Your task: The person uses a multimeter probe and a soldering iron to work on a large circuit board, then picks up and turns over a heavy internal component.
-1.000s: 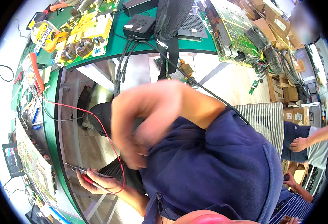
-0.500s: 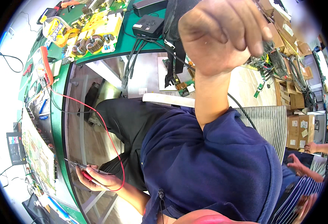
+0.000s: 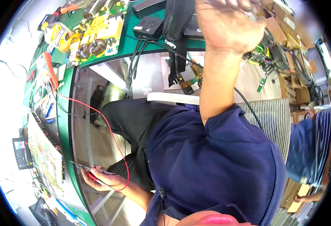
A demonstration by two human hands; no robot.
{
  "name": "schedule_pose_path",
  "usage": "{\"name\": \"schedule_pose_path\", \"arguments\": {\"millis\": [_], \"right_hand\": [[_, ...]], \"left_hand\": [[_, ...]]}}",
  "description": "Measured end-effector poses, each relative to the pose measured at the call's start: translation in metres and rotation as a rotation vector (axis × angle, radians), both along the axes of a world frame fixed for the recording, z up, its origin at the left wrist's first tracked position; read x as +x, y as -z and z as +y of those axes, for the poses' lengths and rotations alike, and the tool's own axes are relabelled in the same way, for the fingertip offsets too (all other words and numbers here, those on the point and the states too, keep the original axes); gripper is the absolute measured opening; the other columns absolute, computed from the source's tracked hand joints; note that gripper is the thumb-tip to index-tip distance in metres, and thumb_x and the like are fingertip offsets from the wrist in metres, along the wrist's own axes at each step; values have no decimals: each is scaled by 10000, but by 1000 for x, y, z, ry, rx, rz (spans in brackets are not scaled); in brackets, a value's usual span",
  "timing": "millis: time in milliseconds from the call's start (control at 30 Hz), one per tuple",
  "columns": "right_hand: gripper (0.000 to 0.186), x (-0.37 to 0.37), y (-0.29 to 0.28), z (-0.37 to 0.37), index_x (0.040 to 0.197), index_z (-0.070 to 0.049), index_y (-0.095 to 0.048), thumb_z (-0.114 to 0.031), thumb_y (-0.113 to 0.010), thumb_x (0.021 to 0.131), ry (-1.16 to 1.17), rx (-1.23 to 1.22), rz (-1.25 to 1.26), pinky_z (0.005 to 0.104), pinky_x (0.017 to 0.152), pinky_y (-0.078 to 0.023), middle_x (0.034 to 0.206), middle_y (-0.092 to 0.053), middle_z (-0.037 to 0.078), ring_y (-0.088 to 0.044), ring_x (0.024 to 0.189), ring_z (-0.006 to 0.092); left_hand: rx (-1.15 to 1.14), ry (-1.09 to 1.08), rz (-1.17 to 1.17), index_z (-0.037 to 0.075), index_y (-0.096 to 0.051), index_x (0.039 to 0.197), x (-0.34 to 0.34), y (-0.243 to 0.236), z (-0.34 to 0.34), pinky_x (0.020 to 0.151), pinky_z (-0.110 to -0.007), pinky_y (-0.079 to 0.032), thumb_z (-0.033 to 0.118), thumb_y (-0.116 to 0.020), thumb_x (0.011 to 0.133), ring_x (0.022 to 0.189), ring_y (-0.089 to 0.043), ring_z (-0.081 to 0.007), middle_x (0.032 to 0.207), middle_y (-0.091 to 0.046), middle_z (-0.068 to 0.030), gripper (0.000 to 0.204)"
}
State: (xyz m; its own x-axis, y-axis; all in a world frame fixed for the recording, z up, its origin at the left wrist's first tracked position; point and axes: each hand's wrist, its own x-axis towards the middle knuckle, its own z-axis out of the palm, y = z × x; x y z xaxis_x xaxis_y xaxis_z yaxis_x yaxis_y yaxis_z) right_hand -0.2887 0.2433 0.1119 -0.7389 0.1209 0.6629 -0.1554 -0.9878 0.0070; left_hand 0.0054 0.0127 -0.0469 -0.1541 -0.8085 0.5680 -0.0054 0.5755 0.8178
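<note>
My left hand (image 3: 107,180), low on the left beside the bench edge, is closed round a pair of multimeter probes, a red one (image 3: 92,176) and a dark one (image 3: 83,166) whose thin tip points at the bench. A red lead (image 3: 114,135) loops from the hand up to an orange-edged multimeter (image 3: 51,71) on the bench. Raised at the top is my right hand (image 3: 229,32), palm showing, thumb apart and nothing in it; the frame's edge cuts off its fingers. A large circuit board (image 3: 47,158) lies on the bench near my left hand.
A yellow power board with coils (image 3: 105,28) and a black box (image 3: 149,27) with cables stand on the green bench (image 3: 94,59). A yellow-labelled bag (image 3: 58,35) lies beside them. At right are a ridged chair back (image 3: 274,116), cartons (image 3: 295,94) and a person in jeans (image 3: 301,147).
My right hand has moved up, its fingers passing out of the frame and its palm turning into view. My left hand keeps the probes. The person at right has changed position.
</note>
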Motion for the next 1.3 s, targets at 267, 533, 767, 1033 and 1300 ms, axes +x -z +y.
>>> {"name": "schedule_pose_path", "arguments": {"millis": [267, 533, 767, 1033, 1300], "right_hand": [[860, -5, 2, 11, 783, -47, -571, -758, -96, 874, -103, -46, -27, 310, 613, -335, 651, -420, 33, -371, 634, 171], [662, 5, 12, -26, 749, -28, -623, -588, -339, 958, -15, 293, 139, 314, 596, -424, 669, -598, 87, -525, 616, 173], [252, 59, 62, -81, 1030, -10, -635, -240, -586, 938, 339, 1189, 340, 264, 618, -495, 818, -674, 81, -632, 689, 114], [396, 17, 69, -77, 898, 18, -660, -301, -451, 1008, -15, 948, -11, 243, 669, -453, 792, -635, 12, -559, 759, 67], [471, -7, 72, -56, 1079, 12, -593, -388, -350, 1025, -716, 603, -313, 271, 803, -489, 975, -650, 92, -615, 873, 156]], "left_hand": [[33, -42, 59, -70, -530, 1223, 3, -4, 4, 650, -238, -348, 159, -545, 928, 718, -435, -118, 798, -482, -43, 373], [-10, 35, 81, -70, -521, 1227, 4, -12, 8, 654, -240, -378, 137, -532, 916, 721, -451, -132, 979, -542, -110, 374], [-198, 253, -175, -50, -534, 1244, -94, -92, 54, 585, -231, -402, 111, -553, 912, 640, -488, -99, 839, -600, -68, 370], [-481, 735, -301, -53, -524, 1272, -185, -116, 75, 832, -277, -491, 65, -578, 898, 937, -628, -168, 1069, -653, -149, 395], [-763, 647, -809, 50, -357, 1392, -212, -144, 101, 666, -454, -494, 46, -591, 861, 778, -626, -428, 916, -638, -249, 580]]}}
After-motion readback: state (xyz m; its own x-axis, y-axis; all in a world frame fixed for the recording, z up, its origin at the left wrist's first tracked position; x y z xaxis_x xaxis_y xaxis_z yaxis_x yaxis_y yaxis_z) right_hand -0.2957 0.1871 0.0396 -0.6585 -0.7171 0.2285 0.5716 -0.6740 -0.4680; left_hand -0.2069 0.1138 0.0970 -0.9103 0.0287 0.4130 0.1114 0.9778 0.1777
